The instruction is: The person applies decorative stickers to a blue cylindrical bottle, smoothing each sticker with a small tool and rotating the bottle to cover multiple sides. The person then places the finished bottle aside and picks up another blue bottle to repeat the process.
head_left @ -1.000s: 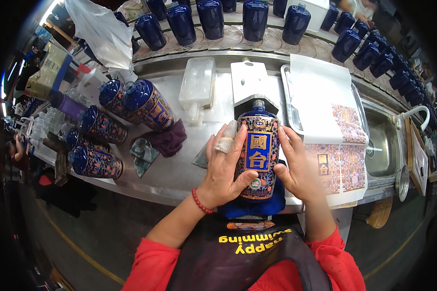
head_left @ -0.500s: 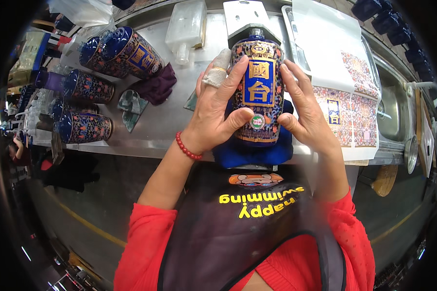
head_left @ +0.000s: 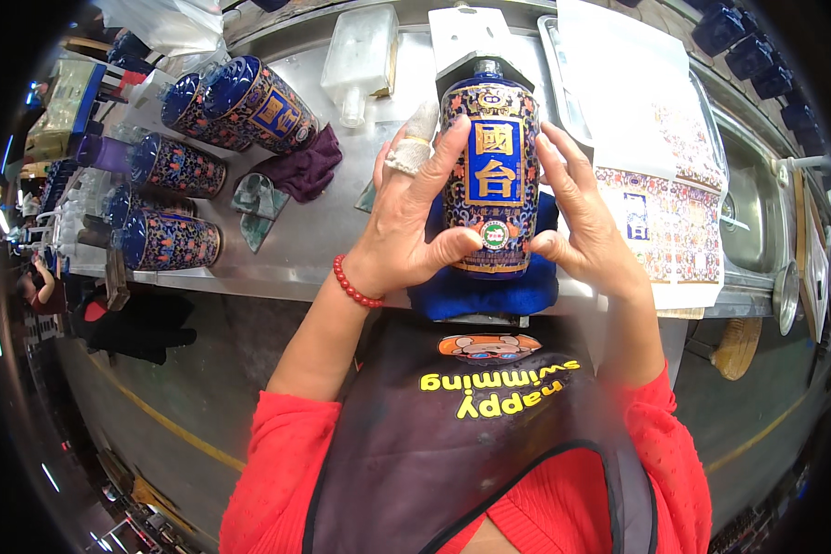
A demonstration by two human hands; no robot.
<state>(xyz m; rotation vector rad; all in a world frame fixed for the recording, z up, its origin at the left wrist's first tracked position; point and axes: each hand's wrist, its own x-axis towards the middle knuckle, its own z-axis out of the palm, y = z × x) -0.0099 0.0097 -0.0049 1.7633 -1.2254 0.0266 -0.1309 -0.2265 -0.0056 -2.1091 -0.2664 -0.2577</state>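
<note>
A dark blue bottle (head_left: 497,171) with a patterned label of gold, red and blue lies in front of me, its clear neck pointing away. Its lower end rests on a blue cloth pad (head_left: 485,297). My left hand (head_left: 402,217) cups its left side, with the index fingertip and thumb on the label. Along the right edge, the fingers and thumb of my right hand (head_left: 586,222) curve around the bottle. Light wrapping covers one left finger. Beyond the neck stands a white holder (head_left: 471,30).
Patterned label sheets (head_left: 657,222) lie at right, beside a metal sink (head_left: 752,217). More blue bottles (head_left: 263,103) stand at left, near a purple cloth (head_left: 309,166) and green-grey pads (head_left: 257,205). A clear empty bottle (head_left: 360,55) lies on the metal table (head_left: 291,249).
My right fingertips have shifted slightly outward, from over the label's edge to the bottle's side. The left hand stays on the label, and the bottle lies nearly as before. The view has shifted slightly.
</note>
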